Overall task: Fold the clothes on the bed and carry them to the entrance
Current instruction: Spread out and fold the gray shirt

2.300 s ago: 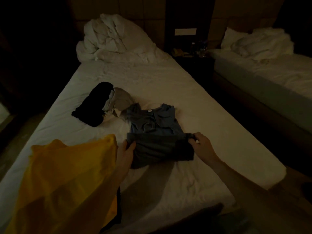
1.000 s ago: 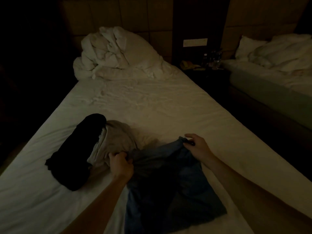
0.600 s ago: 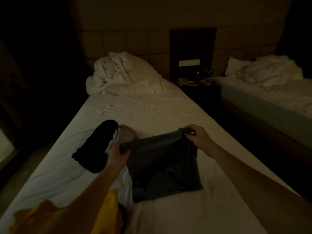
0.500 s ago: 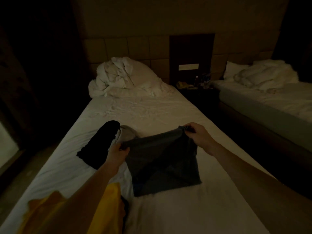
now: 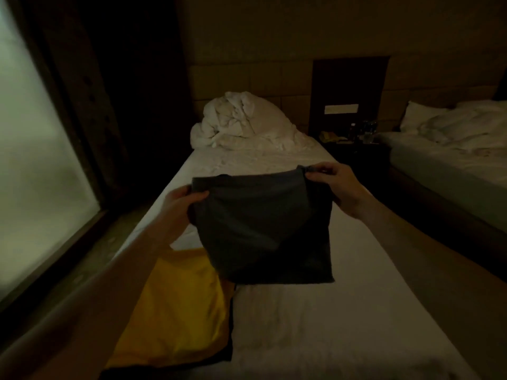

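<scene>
A folded dark grey-blue shirt (image 5: 263,229) hangs in the air above the white bed (image 5: 315,319). My left hand (image 5: 182,200) grips its upper left corner and my right hand (image 5: 333,185) pinches its upper right corner. Below it, at the bed's near left, a folded yellow garment (image 5: 178,305) lies on top of a dark one (image 5: 229,349) whose edge shows. The black and beige clothes seen earlier are hidden behind the lifted shirt.
A crumpled white duvet (image 5: 238,122) is heaped at the head of the bed. A dark nightstand (image 5: 354,144) with small items stands between this bed and a second bed (image 5: 450,163) at right. A large window (image 5: 33,165) lines the left wall.
Both hands have lifted the folded dark shirt off the sheet and brought it up and toward the yellow garment. The view has tilted up, and the shirt now hides the black and beige clothes.
</scene>
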Available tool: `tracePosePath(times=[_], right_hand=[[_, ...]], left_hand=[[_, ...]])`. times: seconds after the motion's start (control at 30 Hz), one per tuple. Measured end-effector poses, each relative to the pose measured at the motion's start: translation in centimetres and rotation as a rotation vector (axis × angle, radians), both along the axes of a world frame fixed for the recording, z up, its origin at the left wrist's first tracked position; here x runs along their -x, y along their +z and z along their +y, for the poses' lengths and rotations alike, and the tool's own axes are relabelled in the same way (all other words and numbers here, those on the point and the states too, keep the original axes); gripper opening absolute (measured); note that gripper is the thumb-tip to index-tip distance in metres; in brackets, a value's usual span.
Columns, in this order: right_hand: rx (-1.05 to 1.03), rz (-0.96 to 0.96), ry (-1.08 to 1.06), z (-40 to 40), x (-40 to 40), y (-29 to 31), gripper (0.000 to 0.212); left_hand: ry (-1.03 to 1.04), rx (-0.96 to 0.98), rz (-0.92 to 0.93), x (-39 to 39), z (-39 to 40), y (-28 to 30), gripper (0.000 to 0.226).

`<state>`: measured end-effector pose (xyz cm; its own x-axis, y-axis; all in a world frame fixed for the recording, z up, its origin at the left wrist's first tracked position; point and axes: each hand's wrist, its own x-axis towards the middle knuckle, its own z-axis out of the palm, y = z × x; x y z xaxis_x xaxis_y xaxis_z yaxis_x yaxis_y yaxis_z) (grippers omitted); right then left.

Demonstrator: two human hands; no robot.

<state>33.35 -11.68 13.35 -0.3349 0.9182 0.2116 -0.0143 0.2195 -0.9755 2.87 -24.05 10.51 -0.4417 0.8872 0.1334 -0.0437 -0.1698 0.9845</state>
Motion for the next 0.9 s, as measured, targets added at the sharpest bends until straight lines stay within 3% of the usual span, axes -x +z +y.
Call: tracePosePath(times=[0.33, 0.53, 0.73, 0.9], right_hand=[[0.141, 0.163, 0.386, -6.6, 9.5, 0.2, 0.012], [0.278, 0.104, 0.467, -6.9, 16.6, -3.3, 0.015], [0.344, -0.2, 0.331, -2.5, 22.1, -10.9, 0.012], [0.128, -0.526, 0.18, 2.2, 24.7, -16.9, 0.01]], left_hand=[[0.101, -0.033, -0.03, 8.1, -11.4, 3.8, 0.016], [0.098, 0.135, -0.034, 13.6, -14.4, 1.7, 0.029], [0.117, 0.527, -0.001, 18.9, -10.2, -5.3, 0.017], [0.213, 0.632, 0.132, 21.8, -4.9, -11.9, 0.018]])
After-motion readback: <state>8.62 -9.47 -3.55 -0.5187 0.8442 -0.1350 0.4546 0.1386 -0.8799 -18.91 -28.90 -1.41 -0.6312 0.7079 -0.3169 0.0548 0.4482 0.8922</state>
